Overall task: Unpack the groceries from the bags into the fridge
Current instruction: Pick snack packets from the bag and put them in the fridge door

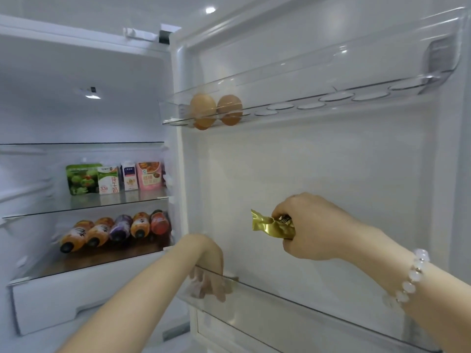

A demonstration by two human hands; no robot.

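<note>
gold wrapper (271, 225), brown eggs (203, 108), seemingly white bracelet (413, 276)

Both forearms (132, 296) were bare; a bracelet (413, 277) of pale, round, translucent beads circled the right wrist.

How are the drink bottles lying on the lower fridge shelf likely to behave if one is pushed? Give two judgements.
The bottles lie on their sides, so a freed one would probably roll; packed side by side, they likely brace each other. The shelf looks smooth, so one may slide out easily.
</note>
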